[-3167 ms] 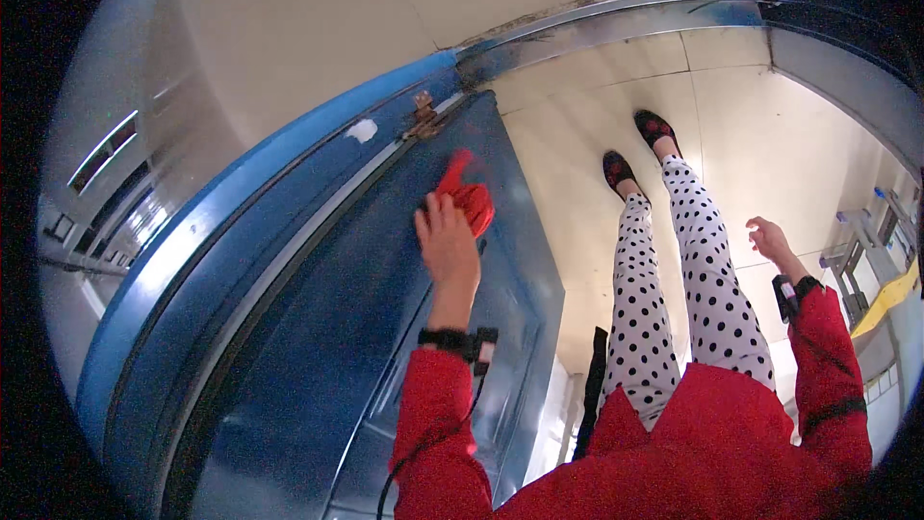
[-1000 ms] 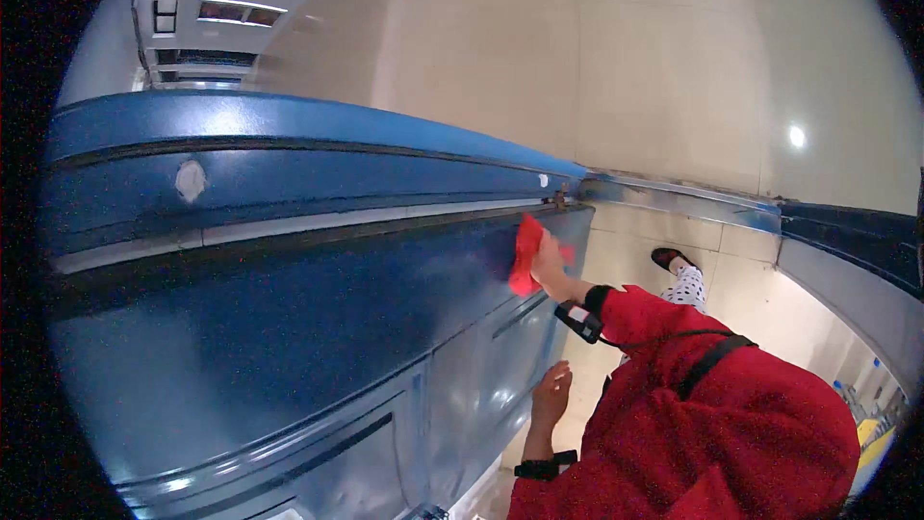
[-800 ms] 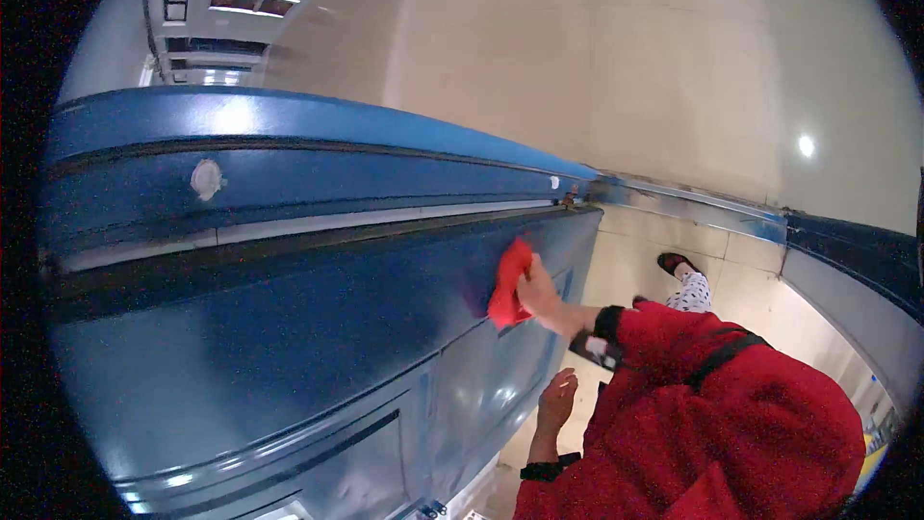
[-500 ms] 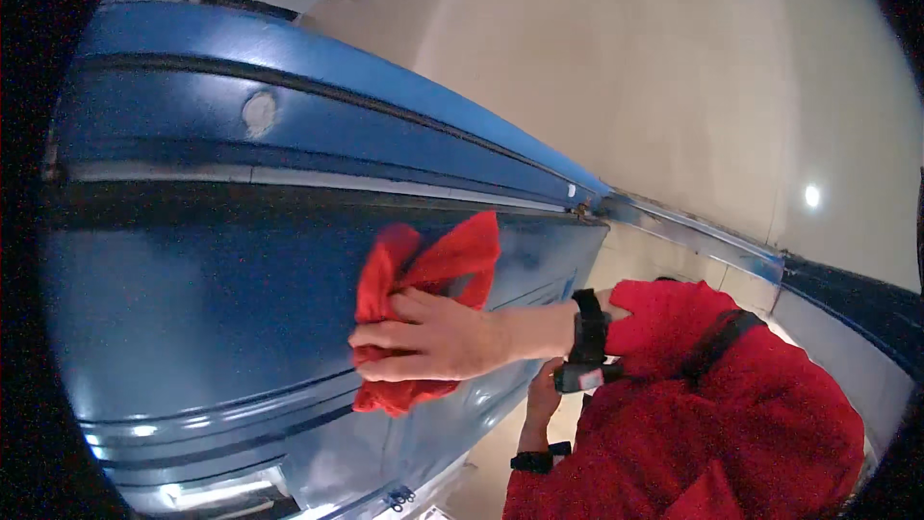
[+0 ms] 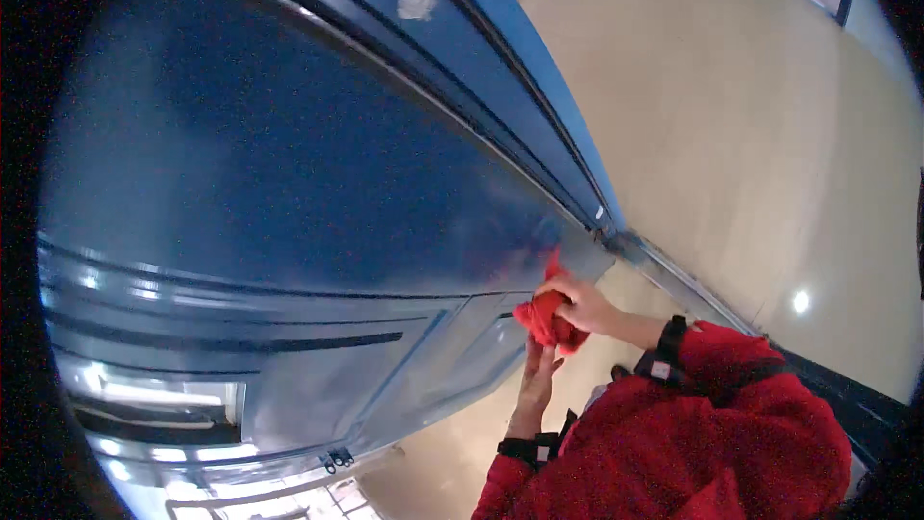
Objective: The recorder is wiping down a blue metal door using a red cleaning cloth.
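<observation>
A red cloth [image 5: 546,316] is bunched up between my two hands, close to the lower end of a blue metal door [image 5: 318,154]. My right hand [image 5: 589,306] grips it from above, with the fingers curled over the folds. From below, my left hand [image 5: 535,390] holds the cloth's underside; its fingertips are partly hidden by the red fabric. The door's glossy panel carries a faint red reflection near the cloth. Both wrists wear black straps with small devices.
The blue door frame [image 5: 568,135] rises beside the door, with a round pale patch [image 5: 417,2] on it. A metal threshold strip [image 5: 688,284] crosses the beige floor [image 5: 693,106]. Keys [image 5: 337,460] hang at the door's edge, and a small window [image 5: 159,404] sits in its panel.
My right hand has drawn the cloth off the door panel, to the right and toward me. My left hand has come up and taken hold of the cloth too. The view has turned.
</observation>
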`<state>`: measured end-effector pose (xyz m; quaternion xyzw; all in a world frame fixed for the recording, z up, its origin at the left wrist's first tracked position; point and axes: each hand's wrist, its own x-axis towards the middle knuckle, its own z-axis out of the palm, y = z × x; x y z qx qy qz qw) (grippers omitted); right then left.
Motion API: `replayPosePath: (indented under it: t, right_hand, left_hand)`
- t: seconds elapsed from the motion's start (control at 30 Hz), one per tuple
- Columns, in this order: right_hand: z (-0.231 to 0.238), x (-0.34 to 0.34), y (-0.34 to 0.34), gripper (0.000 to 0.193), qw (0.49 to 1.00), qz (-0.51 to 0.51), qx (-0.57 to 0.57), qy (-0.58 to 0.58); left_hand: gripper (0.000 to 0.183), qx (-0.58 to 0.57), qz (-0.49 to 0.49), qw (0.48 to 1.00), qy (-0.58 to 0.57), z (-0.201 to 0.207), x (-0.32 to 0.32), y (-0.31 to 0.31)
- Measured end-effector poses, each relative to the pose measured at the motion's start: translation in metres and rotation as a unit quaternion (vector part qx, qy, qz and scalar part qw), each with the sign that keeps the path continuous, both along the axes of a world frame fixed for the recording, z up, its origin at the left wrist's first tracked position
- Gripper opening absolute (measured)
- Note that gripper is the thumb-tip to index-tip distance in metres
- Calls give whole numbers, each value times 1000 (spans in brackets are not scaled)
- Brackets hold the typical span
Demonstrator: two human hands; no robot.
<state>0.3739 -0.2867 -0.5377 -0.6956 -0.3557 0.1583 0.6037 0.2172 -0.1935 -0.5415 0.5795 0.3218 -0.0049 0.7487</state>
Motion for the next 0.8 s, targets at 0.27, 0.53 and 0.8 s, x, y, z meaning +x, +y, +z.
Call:
replayPosePath:
  t: [0.27, 0.53, 0.8]
  right_hand:
    - [-3, -37, -24, 48, 992, 117, -25, -50]
    - [-29, -64, -83, 52, 967, 51, 12, 251]
    - [-80, -11, -94, 27, 978, 117, -108, 133]
  left_hand:
    - [67, -252, -27, 965, -67, 5, -8, -20]
    - [45, 38, -24, 999, 15, 40, -50, -10]
    - [55, 442, 122, 842, -284, 234, -5, 50]
